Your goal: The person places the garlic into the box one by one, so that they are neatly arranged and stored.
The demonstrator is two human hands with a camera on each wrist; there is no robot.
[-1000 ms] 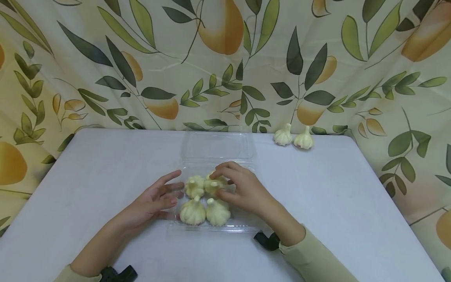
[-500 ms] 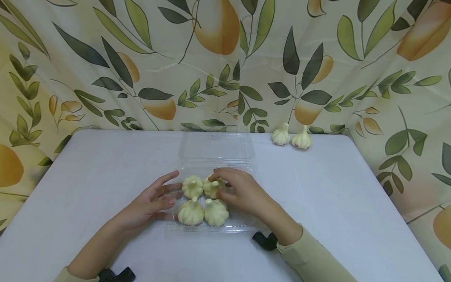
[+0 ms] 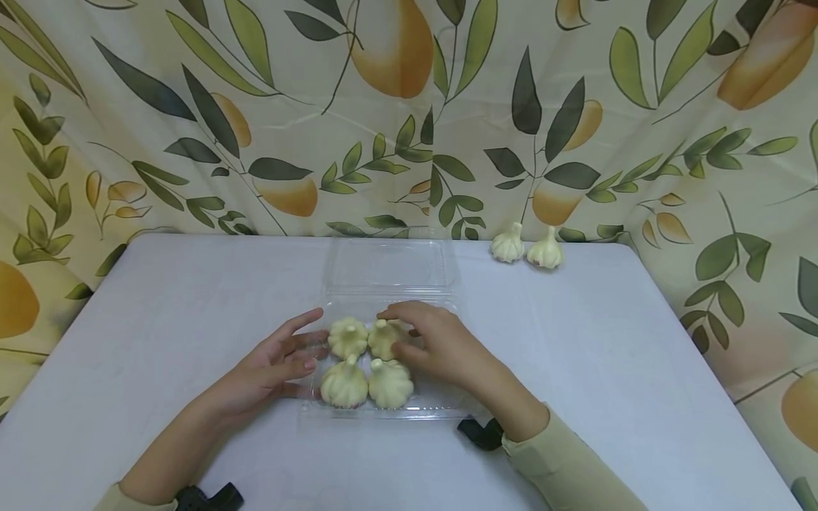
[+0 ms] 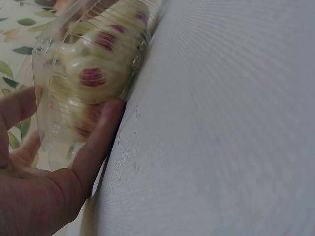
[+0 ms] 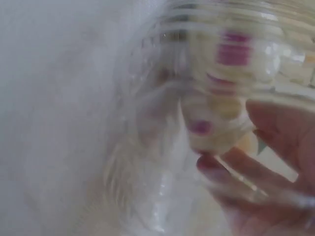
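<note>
Right hand [image 3: 437, 341] grips the back-right bulb [image 3: 382, 343], thumb and fingers bracketing it, inside the box [image 3: 437, 406]. Left hand [image 3: 271, 370] open, fingers loosely spread at the box's left edge. Back-left bulb [image 3: 348, 338], front-left bulb [image 3: 344, 387], front-right bulb [image 3: 390, 387] share the box; two loose bulbs [image 3: 508, 246] stand at the table's [image 3: 192, 312] rear edge.

Technique (judgement): seat it base-down, brace the left wall lightly since thin plastic probably flexes, release without knocking neighbours.

Unclear: right hand hides that bulb's right side; right wrist view blurred, base contact uncertain.
</note>
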